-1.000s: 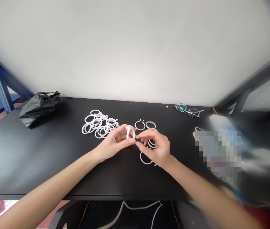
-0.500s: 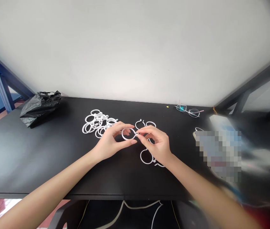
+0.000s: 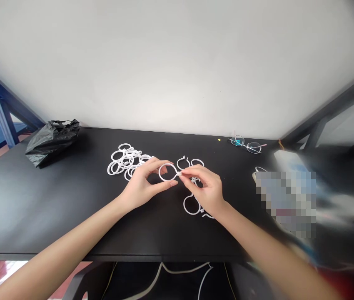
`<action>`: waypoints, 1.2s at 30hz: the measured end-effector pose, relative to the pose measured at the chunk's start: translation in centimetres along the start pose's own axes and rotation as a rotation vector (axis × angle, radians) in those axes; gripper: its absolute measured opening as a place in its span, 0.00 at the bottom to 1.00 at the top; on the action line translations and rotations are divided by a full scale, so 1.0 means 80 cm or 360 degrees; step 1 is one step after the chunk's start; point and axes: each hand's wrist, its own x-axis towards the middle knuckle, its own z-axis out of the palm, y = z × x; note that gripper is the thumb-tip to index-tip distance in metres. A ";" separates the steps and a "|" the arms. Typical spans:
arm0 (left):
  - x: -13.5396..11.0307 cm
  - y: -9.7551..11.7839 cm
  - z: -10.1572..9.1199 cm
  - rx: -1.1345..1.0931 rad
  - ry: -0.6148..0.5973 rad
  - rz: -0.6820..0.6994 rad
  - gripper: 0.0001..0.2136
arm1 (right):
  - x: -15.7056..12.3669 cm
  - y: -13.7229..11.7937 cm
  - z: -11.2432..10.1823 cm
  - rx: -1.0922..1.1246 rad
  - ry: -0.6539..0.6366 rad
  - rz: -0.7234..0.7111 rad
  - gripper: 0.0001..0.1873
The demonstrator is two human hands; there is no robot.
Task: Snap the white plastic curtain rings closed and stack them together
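A white plastic ring clip (image 3: 160, 176) is held up above the desk between my two hands. My right hand (image 3: 205, 185) pinches its small clasp end between thumb and fingers. With thumb below and fingers above, my left hand (image 3: 144, 183) grips the round part from the left. To the left, a heap of similar white ring clips (image 3: 117, 167) lies behind my left hand. Several more white clips (image 3: 192, 205) lie around and partly under my right hand, some with their ends apart.
On the black desk (image 3: 71, 216), a crumpled black plastic bag (image 3: 52, 141) sits at the back left. Eyeglasses (image 3: 253, 147) lie at the back right. A blurred, pixelated object (image 3: 286, 204) is on the right. White cables (image 3: 183, 273) hang below the front edge.
The held clip's round part has tilted to face me more, and its clasp ends now look drawn together. My left thumb and fingers have shifted slightly left and up.
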 end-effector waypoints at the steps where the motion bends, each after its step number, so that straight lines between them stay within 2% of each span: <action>1: 0.000 0.000 -0.001 0.0062 0.0016 0.0022 0.17 | 0.001 0.000 0.000 -0.0038 -0.0010 -0.0040 0.06; 7: -0.002 0.004 -0.003 0.0291 0.0066 0.0106 0.18 | 0.002 0.002 -0.001 -0.0089 -0.0014 -0.0115 0.07; 23: -0.006 0.006 0.004 0.0307 0.0176 0.0241 0.14 | -0.003 0.002 0.001 -0.0084 0.0006 -0.0165 0.08; 36: -0.003 0.009 0.002 0.0375 0.0134 0.0296 0.17 | -0.001 0.002 0.001 -0.0071 0.0005 -0.0165 0.08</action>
